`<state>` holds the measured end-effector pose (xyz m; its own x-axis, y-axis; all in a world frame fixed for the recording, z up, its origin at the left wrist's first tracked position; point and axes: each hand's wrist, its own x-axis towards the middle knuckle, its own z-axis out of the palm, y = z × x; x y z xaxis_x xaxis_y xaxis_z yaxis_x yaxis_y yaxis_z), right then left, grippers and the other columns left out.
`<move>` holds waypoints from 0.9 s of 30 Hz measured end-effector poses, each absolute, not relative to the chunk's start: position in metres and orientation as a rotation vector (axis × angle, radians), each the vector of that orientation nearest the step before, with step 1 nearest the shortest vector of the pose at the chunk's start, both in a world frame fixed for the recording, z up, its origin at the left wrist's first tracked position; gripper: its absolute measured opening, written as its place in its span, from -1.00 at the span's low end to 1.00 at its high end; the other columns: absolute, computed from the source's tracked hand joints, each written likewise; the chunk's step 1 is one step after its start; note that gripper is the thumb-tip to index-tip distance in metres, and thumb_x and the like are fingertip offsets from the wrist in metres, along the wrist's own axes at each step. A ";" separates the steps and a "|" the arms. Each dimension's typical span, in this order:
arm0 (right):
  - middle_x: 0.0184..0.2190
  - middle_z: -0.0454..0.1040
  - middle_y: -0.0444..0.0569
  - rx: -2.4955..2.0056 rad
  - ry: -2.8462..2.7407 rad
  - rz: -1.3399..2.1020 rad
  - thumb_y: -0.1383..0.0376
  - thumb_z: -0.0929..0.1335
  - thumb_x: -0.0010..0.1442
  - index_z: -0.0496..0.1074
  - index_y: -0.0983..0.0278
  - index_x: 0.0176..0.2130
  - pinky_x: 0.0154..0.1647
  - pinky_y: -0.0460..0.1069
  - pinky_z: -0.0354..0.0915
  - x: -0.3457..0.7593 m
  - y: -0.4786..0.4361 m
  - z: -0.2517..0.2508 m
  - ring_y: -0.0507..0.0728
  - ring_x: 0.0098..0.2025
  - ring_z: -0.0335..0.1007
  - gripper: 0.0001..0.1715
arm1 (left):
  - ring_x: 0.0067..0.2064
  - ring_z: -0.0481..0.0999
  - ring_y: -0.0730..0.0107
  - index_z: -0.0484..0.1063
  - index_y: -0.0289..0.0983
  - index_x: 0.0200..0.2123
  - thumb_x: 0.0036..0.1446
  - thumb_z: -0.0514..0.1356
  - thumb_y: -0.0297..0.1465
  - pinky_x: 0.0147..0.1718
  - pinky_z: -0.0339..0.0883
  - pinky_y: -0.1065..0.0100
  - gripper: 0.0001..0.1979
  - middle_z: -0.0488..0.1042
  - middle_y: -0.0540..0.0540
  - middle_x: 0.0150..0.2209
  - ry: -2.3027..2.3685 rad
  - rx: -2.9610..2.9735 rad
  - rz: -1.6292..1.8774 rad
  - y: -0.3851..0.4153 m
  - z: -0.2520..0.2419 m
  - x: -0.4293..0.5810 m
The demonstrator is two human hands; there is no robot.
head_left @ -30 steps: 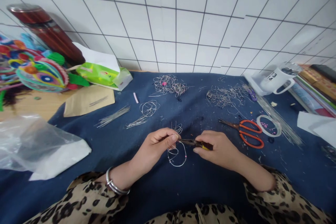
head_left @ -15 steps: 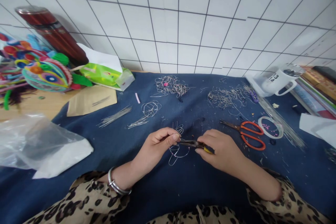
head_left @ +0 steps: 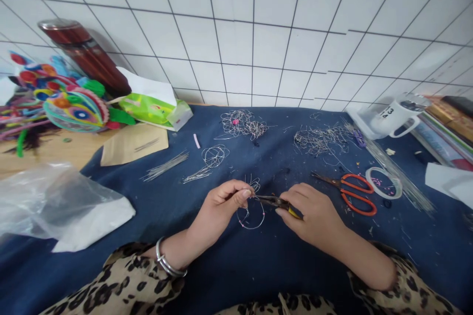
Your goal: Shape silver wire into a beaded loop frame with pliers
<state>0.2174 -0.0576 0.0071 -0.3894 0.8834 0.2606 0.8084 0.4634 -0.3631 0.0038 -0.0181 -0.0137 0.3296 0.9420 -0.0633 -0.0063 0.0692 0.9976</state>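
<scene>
Now the beaded wire ring point(head_left: 251, 228) hangs rounder than before; left fingers point(head_left: 242, 197) pinch it, right fingers point(head_left: 295, 197) clasp needle-nose pliers point(head_left: 274, 201), seemingly working its top.

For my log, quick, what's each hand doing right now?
Left hand: closed, pinching the wire.
Right hand: closed, holding the pliers.

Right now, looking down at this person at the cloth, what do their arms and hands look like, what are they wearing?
Both hands, the left hand and the right hand, are bare, without gloves. A shiny silver bangle circles the left wrist; none shows on the right. The loose tan sleeves have dark leopard spots and stop short of the wrists.
</scene>
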 end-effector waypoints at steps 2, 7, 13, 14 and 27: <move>-0.35 0.41 -0.01 -1.424 -2.296 0.250 0.27 0.27 0.14 0.38 0.26 -0.27 -0.18 0.03 0.22 0.217 -0.058 0.007 0.10 -0.28 0.29 -0.84 | -0.44 0.33 0.47 0.45 -0.31 -0.34 0.10 0.16 -0.34 -0.40 0.24 0.44 -0.85 0.40 -0.01 -0.49 0.980 1.304 0.919 -0.018 -0.013 0.003; -0.36 0.39 -0.01 -1.468 -2.305 0.275 0.26 0.27 0.13 0.38 0.27 -0.27 -0.20 0.04 0.22 0.215 -0.060 0.008 0.11 -0.28 0.27 -0.84 | -0.45 0.34 0.48 0.44 -0.31 -0.34 0.11 0.16 -0.35 -0.41 0.25 0.43 -0.86 0.38 0.00 -0.50 0.954 1.347 0.904 -0.018 -0.013 0.003; -0.37 0.38 -0.01 -1.471 -2.312 0.251 0.28 0.27 0.13 0.38 0.28 -0.29 -0.21 0.04 0.22 0.213 -0.060 0.010 0.11 -0.28 0.26 -0.85 | -0.44 0.34 0.50 0.44 -0.29 -0.32 0.12 0.15 -0.37 -0.40 0.25 0.44 -0.88 0.37 0.01 -0.49 0.946 1.395 0.900 -0.018 -0.014 0.002; -0.37 0.38 -0.01 -1.473 -2.309 0.248 0.28 0.27 0.13 0.38 0.29 -0.28 -0.21 0.04 0.22 0.213 -0.060 0.010 0.11 -0.28 0.26 -0.84 | -0.44 0.34 0.50 0.45 -0.29 -0.32 0.12 0.15 -0.37 -0.40 0.26 0.44 -0.87 0.37 0.01 -0.48 0.947 1.406 0.905 -0.018 -0.014 0.002; -0.39 0.36 -0.04 -1.468 -2.326 0.287 0.29 0.28 0.11 0.38 0.28 -0.32 -0.22 0.02 0.20 0.210 -0.062 0.012 0.09 -0.31 0.24 -0.88 | -0.45 0.33 0.53 0.46 -0.27 -0.29 0.13 0.14 -0.41 -0.41 0.23 0.46 -0.88 0.33 0.03 -0.49 0.949 1.565 0.949 -0.019 -0.014 0.001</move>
<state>0.2099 -0.0615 0.0118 -0.3861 0.8999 0.2027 0.8237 0.4353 -0.3634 0.0006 -0.0194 -0.0141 0.3765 0.9201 0.1085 0.1083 -0.1600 0.9812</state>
